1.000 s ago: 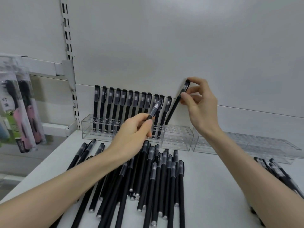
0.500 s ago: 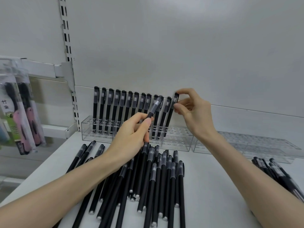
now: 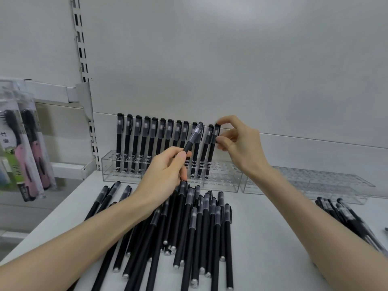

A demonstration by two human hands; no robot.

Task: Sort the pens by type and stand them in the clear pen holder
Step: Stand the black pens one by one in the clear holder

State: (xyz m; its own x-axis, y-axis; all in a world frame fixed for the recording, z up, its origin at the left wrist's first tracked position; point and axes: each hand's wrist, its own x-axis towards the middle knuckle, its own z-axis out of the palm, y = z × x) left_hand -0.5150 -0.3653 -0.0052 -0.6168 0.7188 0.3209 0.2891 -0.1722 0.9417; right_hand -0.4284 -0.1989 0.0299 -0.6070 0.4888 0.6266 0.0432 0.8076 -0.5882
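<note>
Right of centre, the raised right hand [image 3: 239,143] pinches the cap of the last standing pen [image 3: 212,153] in the clear pen holder [image 3: 222,183]. The left hand [image 3: 163,175] grips a tilted pen [image 3: 194,137].

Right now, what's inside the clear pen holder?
The clear acrylic pen holder holds a row of black capped pens, upright in its back holes, left to middle; right-end holes look empty. The left hand, holding another pen, hides the middle front holes.

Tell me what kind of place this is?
Probably a stationery shop: a slotted shelving rail runs up the wall, packaged goods hang at left, and many identical black pens lie before a clear pen holder.
</note>
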